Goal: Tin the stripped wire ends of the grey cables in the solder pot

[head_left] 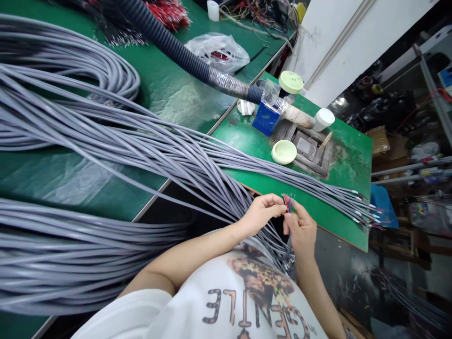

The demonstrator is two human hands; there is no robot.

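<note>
Between my two hands, near my chest, stands a fan of thin coloured wires (288, 202), red, blue and purple, at the end of a grey cable (290, 246). My right hand (302, 229) is closed round the cable just below the fan. Thumb and fingertips of my left hand (264, 214) pinch at the wires from the other side. Long grey cables (197, 150) run from the left past my hands. Another bunch of cable ends (356, 207) with white sleeves and bared wires lies on the green board to the right.
Beyond my hands, a solder pot (310, 148) sits in the green board (243, 136). Around it are a pale green dish (284, 152), a blue box (267, 117), a white cup (324, 119) and a corrugated hose (169, 44). Coiled cables (70, 263) fill the left.
</note>
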